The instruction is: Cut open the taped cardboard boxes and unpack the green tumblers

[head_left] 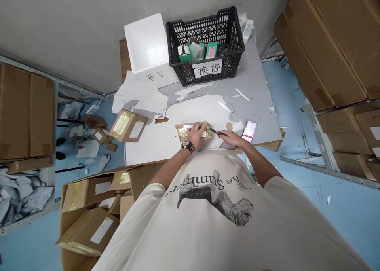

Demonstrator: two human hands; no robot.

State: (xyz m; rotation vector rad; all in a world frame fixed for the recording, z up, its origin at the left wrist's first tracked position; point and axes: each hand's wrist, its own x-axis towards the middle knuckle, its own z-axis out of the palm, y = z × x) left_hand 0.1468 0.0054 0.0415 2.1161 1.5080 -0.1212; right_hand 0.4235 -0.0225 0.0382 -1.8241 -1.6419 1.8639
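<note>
A small cardboard box (181,132) wrapped in yellowish tape lies near the front edge of the table. My left hand (196,133), with a watch on its wrist, rests on top of this box, fingers laid across it. In my right hand (231,138) is a box cutter (219,133) with a red-and-black handle, gripped in closed fingers. Its blade end points left and meets the box's right end; whether it has cut the tape cannot be made out. Right of that hand lies a phone (249,131) with a lit screen.
A black plastic crate (178,71) with small green boxes stands at the back, beside a white bin (130,45). Another taped carton (138,129) sits at the table's left edge. An open large carton (67,223) of parcels is at lower left. Shelves with cartons flank both sides.
</note>
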